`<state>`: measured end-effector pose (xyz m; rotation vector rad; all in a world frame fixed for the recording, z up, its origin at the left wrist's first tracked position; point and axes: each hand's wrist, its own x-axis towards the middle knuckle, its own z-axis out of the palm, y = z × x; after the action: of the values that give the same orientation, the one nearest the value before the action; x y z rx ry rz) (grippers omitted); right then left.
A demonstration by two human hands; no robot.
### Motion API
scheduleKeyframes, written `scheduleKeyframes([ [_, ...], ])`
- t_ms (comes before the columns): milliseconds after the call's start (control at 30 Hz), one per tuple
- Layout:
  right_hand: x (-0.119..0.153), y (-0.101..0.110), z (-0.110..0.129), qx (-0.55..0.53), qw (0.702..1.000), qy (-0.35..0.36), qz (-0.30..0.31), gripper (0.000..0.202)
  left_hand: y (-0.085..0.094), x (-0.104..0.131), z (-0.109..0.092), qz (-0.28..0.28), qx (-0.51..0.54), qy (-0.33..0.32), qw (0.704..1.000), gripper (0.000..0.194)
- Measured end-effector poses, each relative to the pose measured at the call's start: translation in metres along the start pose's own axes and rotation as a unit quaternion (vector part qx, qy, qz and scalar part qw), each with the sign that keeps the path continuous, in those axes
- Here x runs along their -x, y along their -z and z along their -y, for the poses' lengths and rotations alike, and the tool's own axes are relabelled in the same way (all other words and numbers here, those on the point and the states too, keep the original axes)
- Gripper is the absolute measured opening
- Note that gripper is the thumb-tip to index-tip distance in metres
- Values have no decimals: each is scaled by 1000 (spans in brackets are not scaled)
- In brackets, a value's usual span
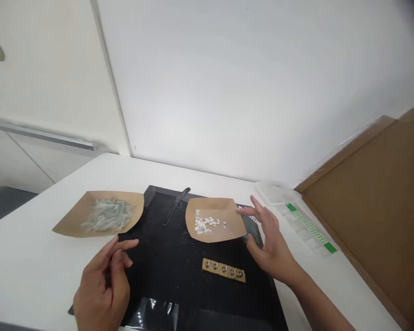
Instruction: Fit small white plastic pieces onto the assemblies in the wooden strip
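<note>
My left hand (105, 282) hovers over the left edge of the black mat (172, 262), its thumb and fingertips drawn together; whether anything lies between them is too small to tell. My right hand (267, 236) has its fingers apart and nothing in them, beside the right edge of a brown paper tray (202, 207) with small white pieces (203, 224). Below that tray lies a narrow tan strip (223, 270) bearing several small metal parts. A second paper tray (74, 220), at the left, contains many thin, clear greenish pieces (110, 215).
Dark tweezers (177, 205) lie on the mat between the trays. A clear plastic box (278, 193) and a green-and-white strip (310, 226) are at the right, beside a large cardboard panel (376, 202). Clear film (153, 315) covers the mat's front. A white wall (207, 92) rises behind.
</note>
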<state>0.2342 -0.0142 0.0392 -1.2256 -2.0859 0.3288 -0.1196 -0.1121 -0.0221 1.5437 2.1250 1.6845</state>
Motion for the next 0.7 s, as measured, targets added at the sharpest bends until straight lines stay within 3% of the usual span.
scheduleKeyframes([
  [33, -9, -1, 9, 9, 1000, 21, 15, 72, -1, -1, 0, 7, 27, 1, 1000, 27],
  [133, -42, -10, 46, 8, 989, 96, 114, 21, -6, -4, 5, -3, 145, 12, 989, 37],
  [233, -80, -32, 88, 26, 952, 190, 240, 30, -14, -1, 15, -25, 218, 16, 976, 58],
  [367, -131, -90, 132, 20, 914, 248, 320, 36, -19, 5, 27, -39, 234, 16, 971, 63],
  [500, -174, -164, 153, 74, 893, 290, 337, 31, -15, 2, 19, -74, 259, 45, 962, 37],
  [567, -190, -197, 159, 96, 883, 295, 352, 38, -12, -1, 12, -85, 238, 15, 967, 26],
  [633, -200, -222, 162, 114, 872, 300, 369, 51, -10, -3, 6, -100, 243, -22, 965, 31],
  [700, -204, -239, 165, 126, 866, 302, 377, 49, -10, -4, 5, -111, 263, -43, 957, 39],
])
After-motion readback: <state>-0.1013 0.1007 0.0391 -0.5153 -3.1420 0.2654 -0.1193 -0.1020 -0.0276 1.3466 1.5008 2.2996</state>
